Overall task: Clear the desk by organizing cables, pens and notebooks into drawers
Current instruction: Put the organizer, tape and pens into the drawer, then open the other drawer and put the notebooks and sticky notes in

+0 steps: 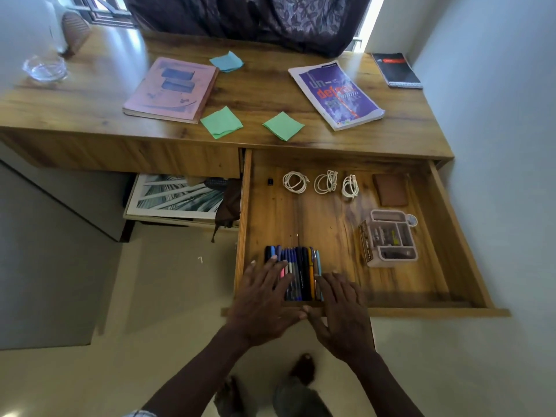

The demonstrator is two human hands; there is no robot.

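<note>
Both hands are down in the open drawer. The left hand lies flat, fingers straight, across the left side of a row of pens. The right hand lies just as flat against the row's right side, and neither is gripping anything. The thumbs meet at the drawer's front wall. The pens lie side by side at the front left of the drawer, blue and black with an orange one among them.

Further back, three coiled white cables sit in a line along the rear. A brown flat case lies to their right, and a small compartment tray sits nearer the front.

Up on the wooden desk lie a pink notebook and a purple book. Its cover reads "un-" with red letters starting "def" — the rest is too blurred. A black spiral notebook lies in the far right corner. Two green sticky notes, a blue one and a glass bowl are also on the desk.

Around it — a dark patterned curtain, pale walls and a beige floor.
</note>
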